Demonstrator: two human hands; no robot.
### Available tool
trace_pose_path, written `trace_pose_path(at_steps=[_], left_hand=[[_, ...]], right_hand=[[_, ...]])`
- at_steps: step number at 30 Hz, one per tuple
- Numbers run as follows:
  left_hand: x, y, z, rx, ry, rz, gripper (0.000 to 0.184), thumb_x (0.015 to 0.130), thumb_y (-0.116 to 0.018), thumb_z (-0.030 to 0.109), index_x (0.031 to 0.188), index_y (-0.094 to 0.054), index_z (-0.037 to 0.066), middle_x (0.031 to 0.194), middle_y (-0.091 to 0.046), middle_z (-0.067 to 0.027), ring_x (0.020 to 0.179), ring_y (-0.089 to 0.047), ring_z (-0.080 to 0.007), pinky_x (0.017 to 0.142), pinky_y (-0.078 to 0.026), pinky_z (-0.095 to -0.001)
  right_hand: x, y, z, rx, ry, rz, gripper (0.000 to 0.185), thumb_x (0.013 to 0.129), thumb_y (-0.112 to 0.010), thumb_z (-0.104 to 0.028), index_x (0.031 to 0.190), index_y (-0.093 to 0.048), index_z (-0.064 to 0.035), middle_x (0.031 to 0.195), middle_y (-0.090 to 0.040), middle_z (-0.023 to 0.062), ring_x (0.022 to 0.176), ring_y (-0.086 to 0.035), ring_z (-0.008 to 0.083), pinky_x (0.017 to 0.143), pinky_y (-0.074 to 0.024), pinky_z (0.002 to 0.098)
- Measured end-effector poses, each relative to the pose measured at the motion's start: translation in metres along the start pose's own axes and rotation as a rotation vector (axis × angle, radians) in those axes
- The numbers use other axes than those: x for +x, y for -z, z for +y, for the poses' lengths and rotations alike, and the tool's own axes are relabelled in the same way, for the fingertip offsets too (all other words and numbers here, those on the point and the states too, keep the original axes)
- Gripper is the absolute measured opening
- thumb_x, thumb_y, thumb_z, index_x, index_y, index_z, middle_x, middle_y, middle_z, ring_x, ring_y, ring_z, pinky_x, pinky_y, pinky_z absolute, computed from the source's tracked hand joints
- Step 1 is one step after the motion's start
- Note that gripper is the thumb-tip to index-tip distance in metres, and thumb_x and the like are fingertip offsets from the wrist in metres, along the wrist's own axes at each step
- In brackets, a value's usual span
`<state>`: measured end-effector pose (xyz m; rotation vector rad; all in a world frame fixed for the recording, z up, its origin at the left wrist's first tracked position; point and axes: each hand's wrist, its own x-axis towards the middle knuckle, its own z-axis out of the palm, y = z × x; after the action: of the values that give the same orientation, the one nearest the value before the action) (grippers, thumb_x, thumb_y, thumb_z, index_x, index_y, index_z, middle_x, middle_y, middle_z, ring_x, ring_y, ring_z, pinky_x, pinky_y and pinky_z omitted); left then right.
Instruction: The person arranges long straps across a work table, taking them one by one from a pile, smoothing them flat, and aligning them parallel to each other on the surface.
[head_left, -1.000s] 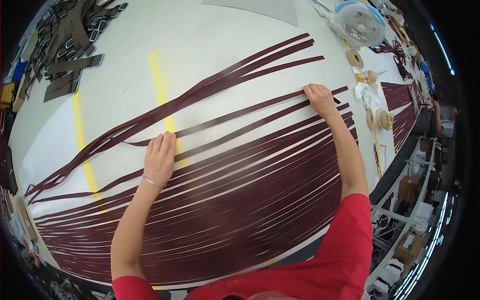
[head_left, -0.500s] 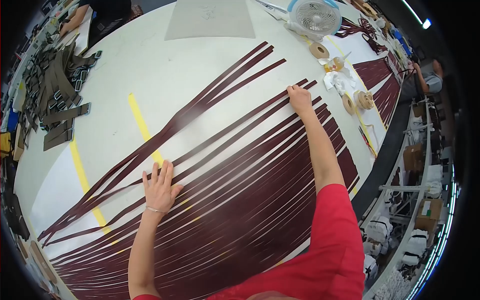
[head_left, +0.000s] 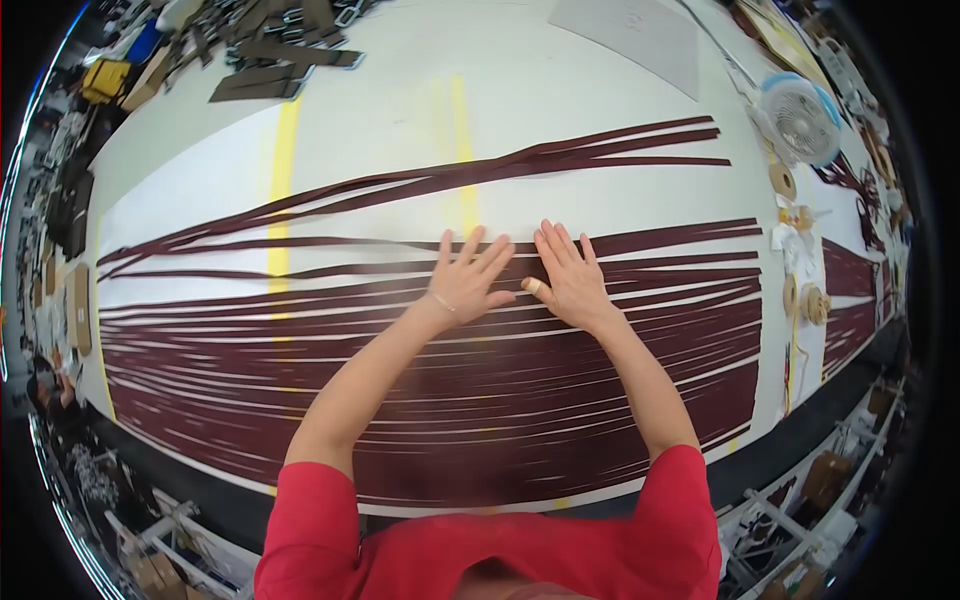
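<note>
Long, flat maroon strips run side by side from left to right across the table. My left hand lies flat on the upper strips near the middle, fingers spread and pointing away from me. Close beside it, my right hand rests palm down on the same strips, with a pale band around its thumb. Neither hand grips anything. Farther off, a separate bundle of maroon strips slants across the table, fanning apart at its right end. What lies under my palms is hidden.
Dark straps with buckles lie heaped at the far left. A clear sheet sits at the back. To the right are a small fan, tape rolls and more maroon strips. Yellow lines cross the pale tabletop.
My right hand has left the strips' right ends and moved left to the middle, its fingers now flat instead of pinched. The camera view has turned, so the strips run nearly level.
</note>
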<state>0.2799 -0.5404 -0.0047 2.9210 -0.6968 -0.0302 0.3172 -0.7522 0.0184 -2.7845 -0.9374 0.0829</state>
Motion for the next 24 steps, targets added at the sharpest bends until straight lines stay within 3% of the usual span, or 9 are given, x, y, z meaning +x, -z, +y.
trace_pose_path(at_steps=[3, 7, 11, 13, 15, 18, 21, 22, 24], left_hand=[[-0.017, -0.002, -0.007, -0.017, -0.053, -0.001, 0.068, 0.085, -0.04, 0.057, 0.137, -0.033, 0.014, 0.145, -0.028, -0.0018, 0.134, -0.021, -0.0263, 0.104, -0.012, -0.0607], [-0.057, 0.01, -0.078, 0.102, 0.162, -0.137, 0.066, 0.089, -0.035, 0.053, 0.141, -0.023, 0.015, 0.147, -0.022, -0.0018, 0.136, -0.018, -0.0258, 0.105, -0.009, -0.0599], [-0.092, 0.007, -0.129, 0.122, 0.283, -0.118, 0.061, 0.091, -0.034, 0.049, 0.142, -0.02, 0.019, 0.149, -0.016, -0.0012, 0.136, -0.014, -0.0276, 0.105, -0.009, -0.0603], [-0.101, 0.007, -0.139, 0.085, 0.283, -0.072, 0.061, 0.09, -0.037, 0.047, 0.141, -0.021, 0.019, 0.149, -0.017, -0.0023, 0.136, -0.015, -0.0286, 0.104, -0.011, -0.0602], [-0.102, 0.008, -0.138, 0.058, 0.265, -0.012, 0.063, 0.088, -0.043, 0.046, 0.14, -0.024, 0.017, 0.148, -0.02, -0.0046, 0.135, -0.017, -0.03, 0.104, -0.014, -0.0598], [-0.113, -0.005, -0.157, 0.071, 0.106, 0.249, 0.058, 0.084, -0.05, 0.045, 0.131, -0.038, 0.014, 0.137, -0.037, -0.0083, 0.127, -0.032, -0.0286, 0.098, -0.026, -0.056], [-0.14, 0.05, -0.189, -0.052, 0.14, -0.061, 0.046, 0.079, -0.058, 0.043, 0.112, -0.051, 0.011, 0.115, -0.052, -0.0079, 0.111, -0.046, -0.0248, 0.084, -0.035, -0.0479], [-0.155, 0.05, -0.208, 0.0, 0.083, 0.131, 0.039, 0.075, -0.064, 0.041, 0.097, -0.053, 0.011, 0.093, -0.056, -0.006, 0.092, -0.053, -0.0214, 0.073, -0.036, -0.04], [-0.177, 0.058, -0.245, -0.066, 0.093, 0.006, 0.04, 0.075, -0.064, 0.042, 0.098, -0.053, 0.011, 0.088, -0.058, -0.009, 0.087, -0.056, -0.023, 0.073, -0.037, -0.0392]], right_hand=[[-0.003, -0.024, -0.025, -0.017, 0.006, -0.071, 0.072, 0.084, -0.047, -0.048, 0.137, -0.029, -0.0015, 0.144, -0.024, 0.0152, 0.135, -0.02, 0.0277, 0.108, -0.0138, 0.0504], [-0.004, -0.026, -0.023, -0.038, -0.013, -0.131, 0.075, 0.085, -0.045, -0.05, 0.139, -0.022, -0.0027, 0.146, -0.019, 0.0147, 0.137, -0.014, 0.0277, 0.109, -0.0096, 0.0505], [0.006, -0.013, -0.041, -0.058, -0.137, -0.235, 0.074, 0.087, -0.044, -0.048, 0.139, -0.021, -0.0006, 0.146, -0.018, 0.0172, 0.137, -0.014, 0.0296, 0.108, -0.011, 0.0509], [0.04, -0.008, -0.114, 0.011, -0.092, -0.01, 0.067, 0.09, -0.04, -0.044, 0.137, -0.025, 0.0018, 0.145, -0.021, 0.02, 0.135, -0.019, 0.0324, 0.107, -0.0139, 0.0517], [0.069, -0.033, -0.17, 0.116, -0.073, 0.023, 0.067, 0.09, -0.04, -0.044, 0.137, -0.025, 0.0017, 0.144, -0.021, 0.0205, 0.134, -0.019, 0.0328, 0.107, -0.0137, 0.052], [0.091, -0.088, -0.213, 0.033, -0.177, -0.006, 0.069, 0.089, -0.043, -0.045, 0.137, -0.024, 0.0003, 0.145, -0.02, 0.0191, 0.135, -0.017, 0.0318, 0.107, -0.0117, 0.0523], [0.091, -0.087, -0.222, -0.059, -0.211, -0.007, 0.071, 0.088, -0.043, -0.046, 0.139, -0.021, -0.0012, 0.146, -0.018, 0.0178, 0.136, -0.015, 0.0306, 0.108, -0.0094, 0.0516], [0.091, -0.084, -0.224, -0.056, -0.222, -0.027, 0.072, 0.088, -0.043, -0.046, 0.14, -0.019, -0.0024, 0.147, -0.016, 0.0169, 0.137, -0.013, 0.0296, 0.109, -0.0077, 0.0508], [0.09, -0.086, -0.224, -0.091, -0.228, -0.032, 0.071, 0.088, -0.043, -0.045, 0.141, -0.018, -0.0031, 0.147, -0.015, 0.0164, 0.137, -0.013, 0.0293, 0.109, -0.0078, 0.05]])
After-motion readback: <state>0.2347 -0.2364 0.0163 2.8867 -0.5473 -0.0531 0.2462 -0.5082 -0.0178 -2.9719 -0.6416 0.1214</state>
